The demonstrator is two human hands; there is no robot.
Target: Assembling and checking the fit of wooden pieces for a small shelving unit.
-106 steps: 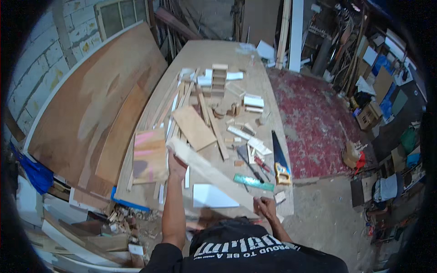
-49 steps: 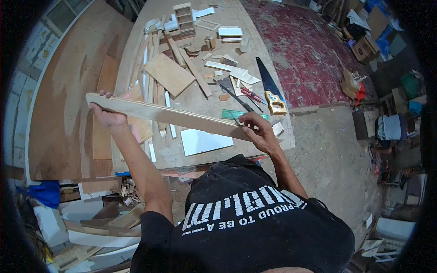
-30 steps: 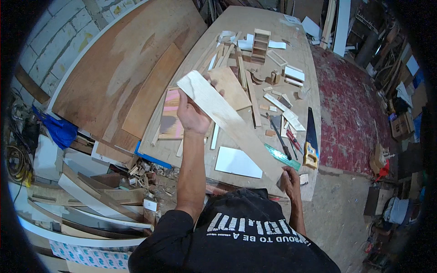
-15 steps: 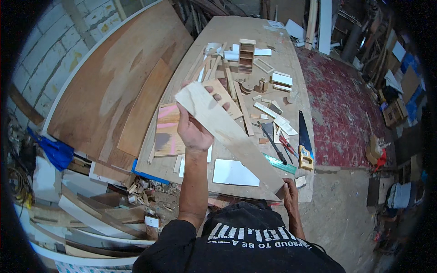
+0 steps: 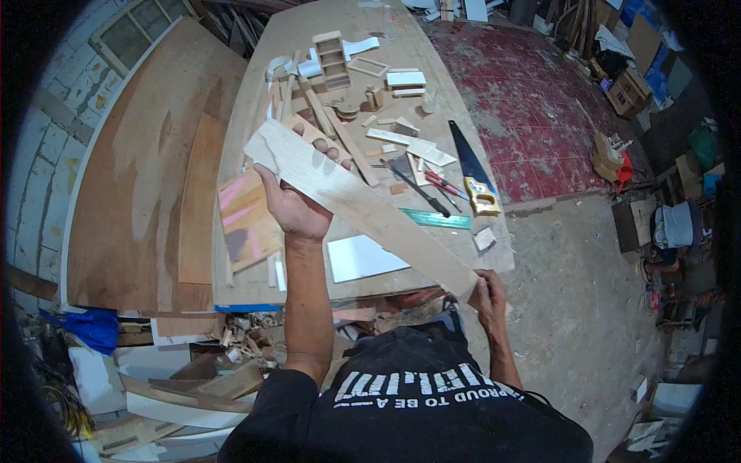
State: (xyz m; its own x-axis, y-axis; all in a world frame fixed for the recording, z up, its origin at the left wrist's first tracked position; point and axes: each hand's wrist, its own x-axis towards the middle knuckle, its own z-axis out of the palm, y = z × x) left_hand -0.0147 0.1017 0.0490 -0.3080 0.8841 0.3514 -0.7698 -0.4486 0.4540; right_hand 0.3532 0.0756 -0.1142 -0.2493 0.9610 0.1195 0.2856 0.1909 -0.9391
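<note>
A long pale wooden board [image 5: 370,217] is held slantwise over the workbench, its far end up to the left. My left hand [image 5: 303,214] supports it from below near that end. The thumb lies by the near edge, and the fingertips come up past the far edge. At the board's lower right end, my right hand [image 5: 489,296] grips the corner, with some of its fingers hidden. Under the board on the bench lie a white panel [image 5: 359,258] and a green ruler [image 5: 438,219]. A handsaw [image 5: 480,193] with a yellow handle rests to the right.
The workbench [image 5: 309,19] bears a small wooden shelf unit [image 5: 332,60], wood strips [image 5: 351,145], a black-handled tool [image 5: 424,191] and red-handled tools [image 5: 445,184]. Large plywood sheets [image 5: 147,177] lean at the left. Offcuts [image 5: 185,397] pile up below them. Red flooring [image 5: 509,100] extends on the right.
My view has swung to the right, so the bench appears further left and higher. Both hands keep hold of the board, which now lies at a somewhat flatter slant.
</note>
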